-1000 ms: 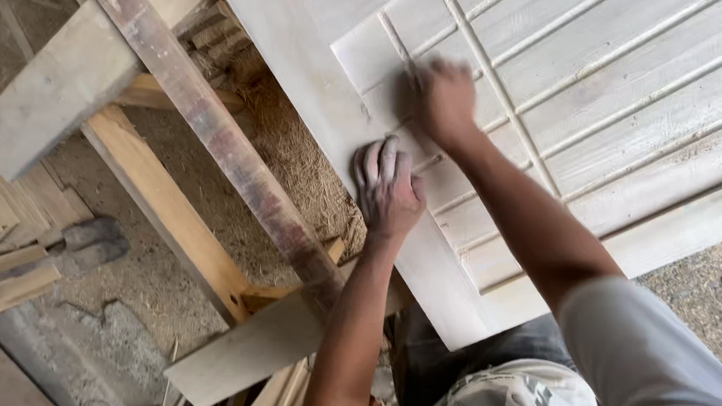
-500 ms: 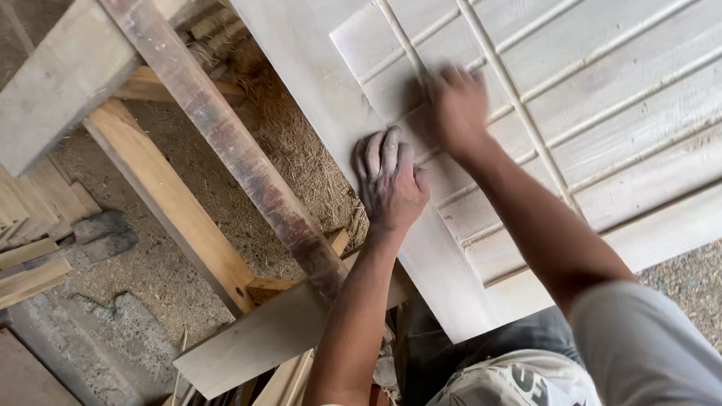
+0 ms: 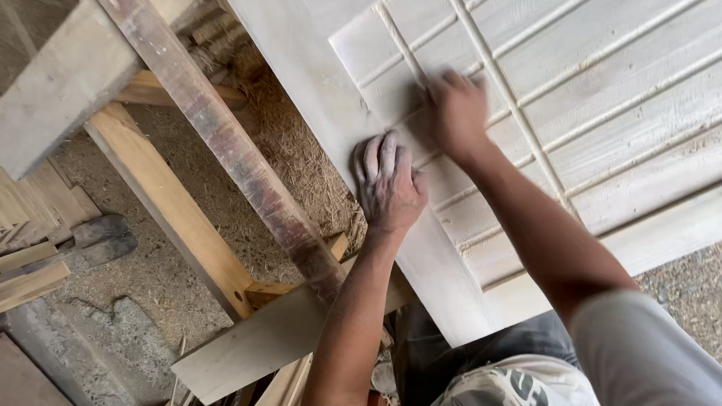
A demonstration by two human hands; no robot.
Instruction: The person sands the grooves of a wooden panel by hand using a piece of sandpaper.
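A pale, dusty wooden door with grooved panels lies flat across the right of the view. My left hand, coated in dust, rests flat on the door's left frame rail, holding nothing. My right hand presses down on the grooved panel just beyond it and is blurred by motion. I cannot see whether anything is under its palm.
A reddish worn beam and a lighter timber run diagonally under the door's left edge. A loose board lies near my knees. Sawdust and shavings cover the ground. Stacked planks and a dark tool lie at left.
My right hand has slid a little to the right along the panel, then held about the same place. The left hand stays pressed on the rail.
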